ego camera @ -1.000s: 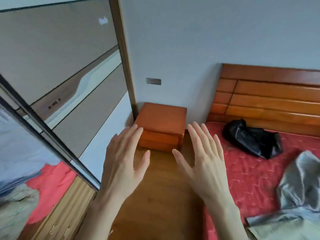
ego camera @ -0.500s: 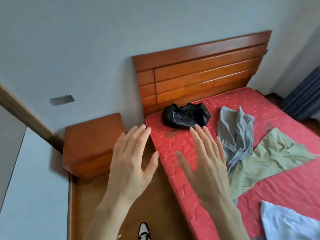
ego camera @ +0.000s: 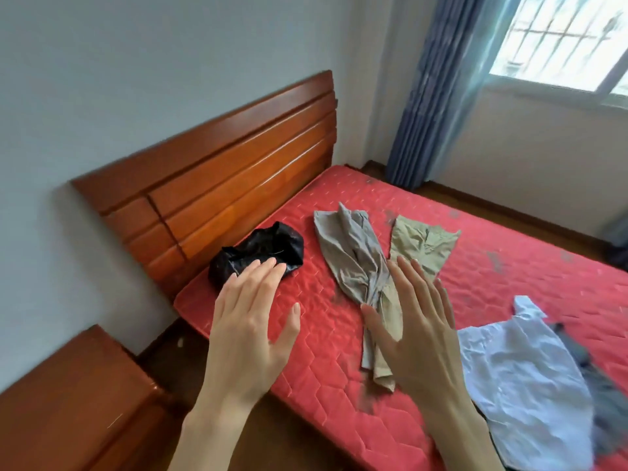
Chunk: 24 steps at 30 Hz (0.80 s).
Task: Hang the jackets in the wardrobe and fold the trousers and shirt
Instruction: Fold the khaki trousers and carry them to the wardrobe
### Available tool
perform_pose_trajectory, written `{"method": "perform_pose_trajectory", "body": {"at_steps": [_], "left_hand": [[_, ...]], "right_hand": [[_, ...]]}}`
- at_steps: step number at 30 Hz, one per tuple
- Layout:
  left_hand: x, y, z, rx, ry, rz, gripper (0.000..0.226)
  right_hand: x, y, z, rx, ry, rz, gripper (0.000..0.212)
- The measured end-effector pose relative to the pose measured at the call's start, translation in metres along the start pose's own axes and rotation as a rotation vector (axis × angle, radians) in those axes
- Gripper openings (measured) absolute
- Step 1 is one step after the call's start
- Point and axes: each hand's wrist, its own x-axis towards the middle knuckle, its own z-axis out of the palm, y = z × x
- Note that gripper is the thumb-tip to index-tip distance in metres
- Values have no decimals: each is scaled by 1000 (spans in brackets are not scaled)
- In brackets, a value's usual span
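Clothes lie spread on a red mattress (ego camera: 339, 362). A crumpled black garment (ego camera: 261, 251) sits by the headboard. Grey trousers (ego camera: 353, 263) and olive-green trousers (ego camera: 424, 244) lie side by side, their legs running under my right hand. A pale blue shirt (ego camera: 523, 375) lies at the right, with a dark grey garment (ego camera: 608, 396) at the frame edge beside it. My left hand (ego camera: 249, 331) and my right hand (ego camera: 416, 329) are held up in front of me, fingers straight and spread, holding nothing.
A wooden headboard (ego camera: 221, 185) stands against the grey wall. An orange-brown bedside cabinet (ego camera: 68, 399) stands at lower left, with a strip of wood floor between it and the bed. Blue curtains (ego camera: 438, 86) and a barred window (ego camera: 564, 39) are at the far right.
The view has swung right, from the wardrobe's sliding door and bedside cabinet to the bed. Both hands stay raised and spread with nothing in them.
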Motion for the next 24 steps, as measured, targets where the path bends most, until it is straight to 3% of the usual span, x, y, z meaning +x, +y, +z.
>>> {"method": "perform_pose_trajectory", "body": {"at_steps": [17, 24], "left_hand": [[131, 41, 180, -122, -280, 246, 54], [176, 50, 277, -148, -389, 262, 53]], "right_hand": [[35, 151, 29, -127, 39, 409, 75], [53, 226, 62, -168, -33, 490, 71]]}}
